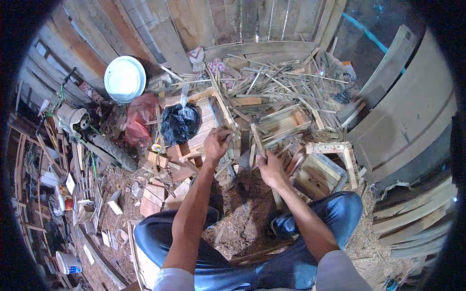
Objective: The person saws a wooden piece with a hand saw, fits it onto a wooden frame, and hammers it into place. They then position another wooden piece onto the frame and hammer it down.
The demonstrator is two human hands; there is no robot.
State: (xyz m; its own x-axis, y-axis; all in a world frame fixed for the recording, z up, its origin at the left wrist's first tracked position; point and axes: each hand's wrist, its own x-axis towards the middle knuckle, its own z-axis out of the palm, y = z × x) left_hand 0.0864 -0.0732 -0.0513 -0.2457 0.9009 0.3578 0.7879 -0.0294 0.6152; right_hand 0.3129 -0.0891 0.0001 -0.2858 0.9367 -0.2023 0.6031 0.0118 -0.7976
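My right hand (272,169) is closed around a narrow wooden strip (257,139), which points up and away from me between my knees. My left hand (217,144) is raised beside a wooden frame (224,109), fingers curled together in a pinch. What sits between those fingers, if anything, is too small to tell. A dark upright piece (244,150) stands between my two hands. Just beyond my right hand lies an open wooden box (284,123). Closer to my right knee is a second wooden box (318,175).
A black plastic bag (179,123) and a red bag (141,119) lie at the left, below a white basin (124,79). Thin wood offcuts (276,80) are heaped at the back wall. A small bike (92,131) is far left. Curved boards (403,111) lean at the right.
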